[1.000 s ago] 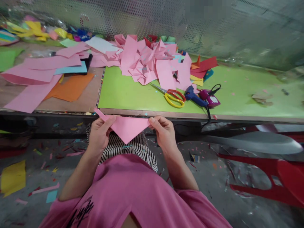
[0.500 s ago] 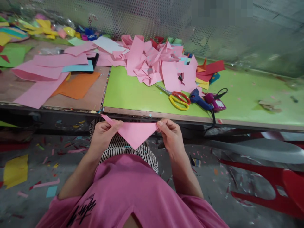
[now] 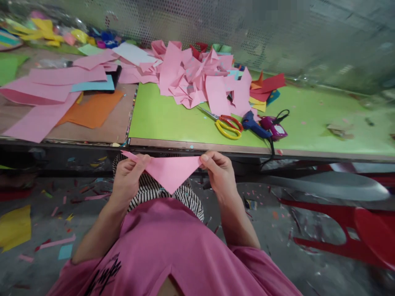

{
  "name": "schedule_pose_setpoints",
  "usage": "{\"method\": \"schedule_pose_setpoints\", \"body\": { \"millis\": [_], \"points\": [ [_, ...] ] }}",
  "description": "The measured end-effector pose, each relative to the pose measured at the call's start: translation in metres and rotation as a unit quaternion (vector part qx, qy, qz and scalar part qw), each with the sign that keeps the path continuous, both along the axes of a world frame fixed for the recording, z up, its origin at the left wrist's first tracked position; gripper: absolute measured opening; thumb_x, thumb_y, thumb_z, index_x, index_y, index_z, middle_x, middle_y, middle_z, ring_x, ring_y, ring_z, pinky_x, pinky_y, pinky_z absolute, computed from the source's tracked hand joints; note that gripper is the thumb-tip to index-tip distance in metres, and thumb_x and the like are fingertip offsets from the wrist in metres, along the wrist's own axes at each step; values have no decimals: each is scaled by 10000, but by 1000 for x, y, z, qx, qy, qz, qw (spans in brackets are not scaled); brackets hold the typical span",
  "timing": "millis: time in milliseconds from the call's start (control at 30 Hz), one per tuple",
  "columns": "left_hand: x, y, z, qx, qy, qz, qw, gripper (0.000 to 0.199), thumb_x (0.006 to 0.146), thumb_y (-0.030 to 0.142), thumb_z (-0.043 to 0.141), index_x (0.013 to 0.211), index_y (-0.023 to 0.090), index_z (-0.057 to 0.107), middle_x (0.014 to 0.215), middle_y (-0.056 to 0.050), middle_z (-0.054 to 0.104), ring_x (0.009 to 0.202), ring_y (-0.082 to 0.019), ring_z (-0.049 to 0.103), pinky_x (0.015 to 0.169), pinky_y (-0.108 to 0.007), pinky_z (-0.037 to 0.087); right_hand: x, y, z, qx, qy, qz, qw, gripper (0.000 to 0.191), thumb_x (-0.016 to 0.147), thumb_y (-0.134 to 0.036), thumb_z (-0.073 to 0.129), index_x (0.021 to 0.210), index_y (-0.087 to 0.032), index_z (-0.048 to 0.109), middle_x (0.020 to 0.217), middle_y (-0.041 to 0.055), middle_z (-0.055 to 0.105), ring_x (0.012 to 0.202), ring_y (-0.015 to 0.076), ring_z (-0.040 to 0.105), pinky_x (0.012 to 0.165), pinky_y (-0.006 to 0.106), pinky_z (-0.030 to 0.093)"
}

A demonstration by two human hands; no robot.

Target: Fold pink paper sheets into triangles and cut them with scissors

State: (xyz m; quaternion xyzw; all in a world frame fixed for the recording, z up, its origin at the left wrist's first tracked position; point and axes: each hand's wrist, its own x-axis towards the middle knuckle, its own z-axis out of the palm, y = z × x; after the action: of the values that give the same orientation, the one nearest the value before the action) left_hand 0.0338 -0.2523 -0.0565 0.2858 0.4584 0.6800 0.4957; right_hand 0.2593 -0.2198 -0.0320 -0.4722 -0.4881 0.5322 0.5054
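A folded pink paper triangle [image 3: 171, 172] is stretched above my lap, its point down and its long straight edge along the top. My left hand [image 3: 128, 174] pinches its left corner between thumb and fingers, and a narrow pink tip sticks out past that hand. At the right corner my right hand [image 3: 218, 170] pinches the paper the same way. On the table beyond lie yellow-and-red-handled scissors [image 3: 226, 124] and a blue glue gun [image 3: 254, 124]. Behind them rises a heap of folded pink papers [image 3: 194, 78].
Pink sheets [image 3: 43, 117] and an orange sheet [image 3: 95, 109] lie on the brown tabletop at left. A purple box [image 3: 276, 128] with a black cord sits beside the glue gun. A red plastic chair [image 3: 333, 246] stands at lower right. Scraps litter the floor.
The view has shifted slightly, so the table and its contents appear further left. Both hands keep their pinch on the pink paper, which tilts and spreads a little differently.
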Motion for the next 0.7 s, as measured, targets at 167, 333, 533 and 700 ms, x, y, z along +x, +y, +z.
{"method": "schedule_pose_setpoints", "body": {
  "millis": [167,333,533,700],
  "points": [
    [6,6,-1,6,-23,25,999,338,623,458,941,599,194,731,582,39,646,537,-69,577,527,-167,503,-7,4,-2,-3,29,-1,1000,391,766,-570,802,605,-232,689,569,-37,586,549,99,471,580,255,402],
    [13,12,-6,-4,-33,21,999,341,629,499,928,648,212,746,581,36,653,528,-91,601,555,-210,547,-9,8,-4,11,24,-23,999,392,765,-581,802,619,-237,683,580,-41,577,560,99,467,582,253,399],
    [11,15,-8,1,-30,32,999,332,641,462,928,631,206,717,606,36,653,526,-76,578,541,-201,532,-10,6,-6,32,-19,-37,999,374,812,-576,752,668,-236,689,613,-37,598,584,102,490,595,254,415],
    [-5,49,2,9,90,20,996,288,755,363,835,599,200,656,512,50,565,460,-84,526,444,-197,450,-11,34,-1,69,-134,-20,988,397,864,-545,688,658,-210,635,629,-29,600,605,104,492,616,270,393]
  ]
}}
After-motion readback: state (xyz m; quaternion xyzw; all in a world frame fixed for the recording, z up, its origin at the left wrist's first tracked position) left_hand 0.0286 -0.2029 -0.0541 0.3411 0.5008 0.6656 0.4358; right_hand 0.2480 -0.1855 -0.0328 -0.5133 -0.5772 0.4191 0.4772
